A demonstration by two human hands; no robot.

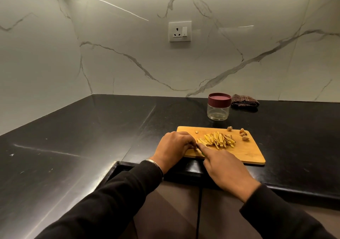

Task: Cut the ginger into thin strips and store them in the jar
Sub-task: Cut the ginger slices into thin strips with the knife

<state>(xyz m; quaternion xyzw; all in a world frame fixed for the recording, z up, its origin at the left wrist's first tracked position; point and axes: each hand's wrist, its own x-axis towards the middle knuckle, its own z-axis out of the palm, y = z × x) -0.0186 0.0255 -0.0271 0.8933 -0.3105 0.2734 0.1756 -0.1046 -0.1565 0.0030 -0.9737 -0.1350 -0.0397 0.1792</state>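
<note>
A pile of thin yellow ginger strips [217,140] lies in the middle of the wooden cutting board [246,152]. My left hand [174,145] rests on the board's left end with its fingers curled and pinched at the left edge of the pile, on a small piece of ginger that is mostly hidden. My right hand [224,167] comes in from the near side, index finger stretched toward the left fingertips. It grips a knife, of which only a sliver of blade and a green bit of handle show. Behind the board stands the clear jar [218,111], its maroon lid on.
Several brown ginger scraps [243,134] lie at the board's far right corner. A folded dark checked cloth [244,100] sits beside the jar against the marble wall. The board lies at the front edge of the black counter [92,137]. A wall socket [180,31] is above.
</note>
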